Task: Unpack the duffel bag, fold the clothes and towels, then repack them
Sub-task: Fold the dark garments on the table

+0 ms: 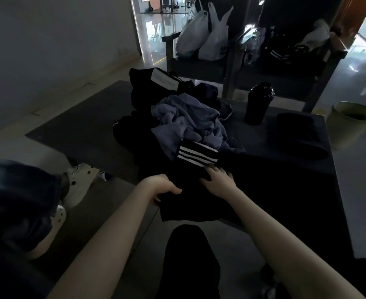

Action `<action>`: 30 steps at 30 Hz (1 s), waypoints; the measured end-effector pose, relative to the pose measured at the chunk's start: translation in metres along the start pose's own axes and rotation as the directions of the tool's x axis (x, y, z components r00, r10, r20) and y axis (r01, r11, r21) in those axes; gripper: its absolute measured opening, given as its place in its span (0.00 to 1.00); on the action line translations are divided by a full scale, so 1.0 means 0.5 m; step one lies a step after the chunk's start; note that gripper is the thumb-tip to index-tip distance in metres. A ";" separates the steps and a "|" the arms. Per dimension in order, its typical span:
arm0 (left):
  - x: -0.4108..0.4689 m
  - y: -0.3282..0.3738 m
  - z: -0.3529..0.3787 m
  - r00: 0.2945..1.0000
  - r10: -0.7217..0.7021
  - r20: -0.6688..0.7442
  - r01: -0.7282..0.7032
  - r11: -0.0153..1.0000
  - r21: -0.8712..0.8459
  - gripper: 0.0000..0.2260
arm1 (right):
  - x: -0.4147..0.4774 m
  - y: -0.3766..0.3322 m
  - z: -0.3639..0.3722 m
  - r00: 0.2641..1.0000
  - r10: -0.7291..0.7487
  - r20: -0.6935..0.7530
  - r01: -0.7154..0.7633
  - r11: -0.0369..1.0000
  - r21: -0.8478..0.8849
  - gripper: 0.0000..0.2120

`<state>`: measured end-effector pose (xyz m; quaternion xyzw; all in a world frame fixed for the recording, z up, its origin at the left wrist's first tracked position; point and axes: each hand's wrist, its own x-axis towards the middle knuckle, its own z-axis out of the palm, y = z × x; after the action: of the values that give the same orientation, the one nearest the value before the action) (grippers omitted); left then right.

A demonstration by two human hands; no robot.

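Left hand grips the edge of a black garment on the worktop; right hand, fingers extended, presses it flat.

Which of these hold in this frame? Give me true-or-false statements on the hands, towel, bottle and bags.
1. The left hand grips the edge of the black garment. True.
2. The right hand holds the black bottle. False: it lies flat on the garment, and the bottle stands apart on the table.
3. The purple towel is neatly folded. False: it lies crumpled in a heap.
4. Two white plastic bags sit on the chair behind the table. True.
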<state>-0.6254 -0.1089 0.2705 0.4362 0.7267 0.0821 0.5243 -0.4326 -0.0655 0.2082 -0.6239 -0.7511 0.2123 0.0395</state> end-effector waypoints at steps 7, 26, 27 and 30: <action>-0.001 -0.028 0.023 0.973 0.108 -0.206 -0.161 0.953 -0.257 0.20 | -0.070 0.018 0.029 0.995 0.065 -0.079 -0.067 0.997 -0.026 0.26; -0.062 0.029 0.046 0.991 0.045 -0.128 -0.129 0.608 -0.783 0.19 | -0.166 0.031 0.016 0.985 -0.001 -0.171 0.057 0.944 0.324 0.18; -0.058 0.030 0.046 0.987 0.072 -0.144 -0.155 0.651 -0.743 0.22 | -0.159 0.036 0.011 0.989 0.013 -0.149 0.045 0.923 0.383 0.18; -0.036 0.025 0.041 0.956 0.211 -0.203 -0.289 0.788 -0.544 0.31 | -0.142 0.047 -0.008 0.995 -0.012 -0.102 0.060 0.876 0.479 0.16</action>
<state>-0.5999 -0.1212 0.2813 0.3462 0.6377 0.3917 0.5657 -0.3942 -0.1292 0.2179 -0.5898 -0.6836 0.3613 0.2330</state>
